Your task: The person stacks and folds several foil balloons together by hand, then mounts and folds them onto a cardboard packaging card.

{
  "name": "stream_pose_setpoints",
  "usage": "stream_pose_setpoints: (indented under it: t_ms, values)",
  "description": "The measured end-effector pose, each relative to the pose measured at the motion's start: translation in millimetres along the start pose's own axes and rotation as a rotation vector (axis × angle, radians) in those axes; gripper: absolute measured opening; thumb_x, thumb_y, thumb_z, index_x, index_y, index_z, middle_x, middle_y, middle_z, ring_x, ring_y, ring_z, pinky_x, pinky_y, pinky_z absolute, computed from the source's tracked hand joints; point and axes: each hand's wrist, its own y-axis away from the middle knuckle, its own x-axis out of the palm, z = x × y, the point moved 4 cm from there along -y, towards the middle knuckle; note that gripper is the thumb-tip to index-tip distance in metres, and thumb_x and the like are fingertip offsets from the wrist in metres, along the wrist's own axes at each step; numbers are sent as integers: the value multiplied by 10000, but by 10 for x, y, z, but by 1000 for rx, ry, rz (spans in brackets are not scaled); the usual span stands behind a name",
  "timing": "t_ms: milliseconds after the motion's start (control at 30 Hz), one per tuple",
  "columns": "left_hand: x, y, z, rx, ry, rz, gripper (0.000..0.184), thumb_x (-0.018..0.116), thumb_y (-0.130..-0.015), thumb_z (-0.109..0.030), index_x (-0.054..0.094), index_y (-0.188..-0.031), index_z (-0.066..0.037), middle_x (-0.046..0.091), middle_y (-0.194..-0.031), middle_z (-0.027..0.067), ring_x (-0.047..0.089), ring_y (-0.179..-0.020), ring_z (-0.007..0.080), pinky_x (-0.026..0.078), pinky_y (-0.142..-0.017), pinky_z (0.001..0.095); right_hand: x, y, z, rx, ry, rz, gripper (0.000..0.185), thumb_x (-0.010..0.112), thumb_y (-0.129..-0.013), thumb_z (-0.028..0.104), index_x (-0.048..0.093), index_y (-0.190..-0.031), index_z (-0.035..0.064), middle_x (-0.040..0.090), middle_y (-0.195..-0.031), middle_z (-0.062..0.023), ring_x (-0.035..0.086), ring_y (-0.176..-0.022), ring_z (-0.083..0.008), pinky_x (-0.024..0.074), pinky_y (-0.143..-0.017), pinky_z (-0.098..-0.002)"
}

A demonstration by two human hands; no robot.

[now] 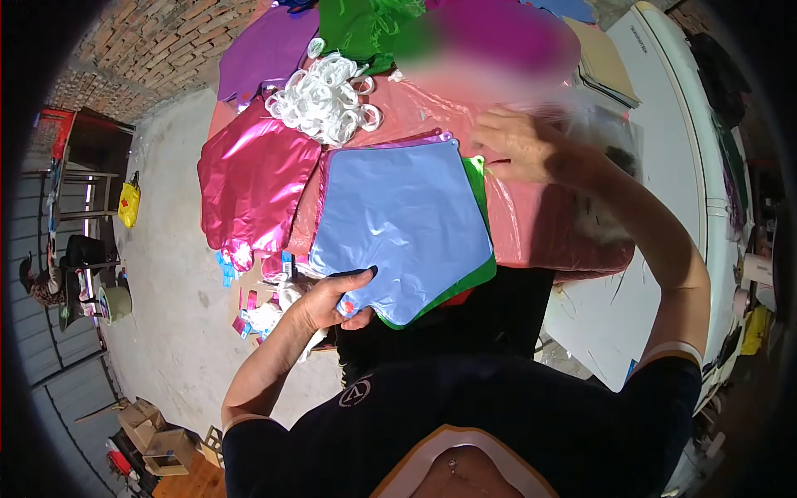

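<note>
Left hand [336, 305] has the lower-left corner of the shiny light-blue five-cornered foil sheet [398, 220] pinched, thumb above, fingers beneath; right hand [527, 149], fingers curled, lies near its upper-right corner, hold indeterminable.

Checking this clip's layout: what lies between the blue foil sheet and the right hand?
Head view: a green foil sheet shows its corner between the blue foil sheet and the right hand; contact is unclear.
</note>
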Motion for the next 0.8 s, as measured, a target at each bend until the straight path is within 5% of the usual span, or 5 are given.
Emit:
stream_pose_setpoints:
  t_ms: [67, 200, 467, 567, 800]
  values:
    - [15, 1, -16, 22, -47, -14, 527, 595, -1003, -482, 617, -1102, 35, 619, -652, 170, 532, -421, 230, 359, -376, 321, 171, 109, -81, -89, 6, -236, 312, 729, -830, 118, 571, -1081, 20, 567, -1094, -171, 571, -1048, -398, 484, -898, -488]
    - [-7, -30, -10, -53, -202, 126, 553, 502, -1045, -516, 658, -953, 6, 681, -742, 166, 638, -556, 191, 465, -469, 270, 116, -7, 16, 228, -114, -70, 195, 663, -869, 116, 526, -966, 17, 574, -1007, -158, 586, -946, -385, 470, -790, -487]
    - [-31, -84, -7, -102, -352, 114, 557, 481, -1065, -503, 608, -772, -46, 578, -661, 65, 536, -546, 135, 419, -492, 264, 99, -309, -84, 430, -177, -115, 156, 586, -915, 179, 585, -949, 28, 637, -890, -155, 639, -910, -371, 500, -825, -494]
    - [-137, -150, 30, -129, -406, 181, 550, 485, -1064, -476, 629, -825, -2, 616, -687, 110, 575, -544, 159, 429, -481, 270, 100, -481, -90, 455, -97, -173, 111, 608, -898, 137, 574, -909, 32, 661, -817, -143, 637, -747, -352, 487, -679, -461]
    - [-10, -80, -30, -100, -432, 168, 647, 463, -1046, -557, 691, -905, 32, 697, -858, 157, 662, -679, 183, 497, -520, 265, 149, -547, -157, 544, -174, -132, 194, 600, -888, 197, 621, -994, 36, 697, -924, -178, 675, -894, -381, 525, -785, -485]
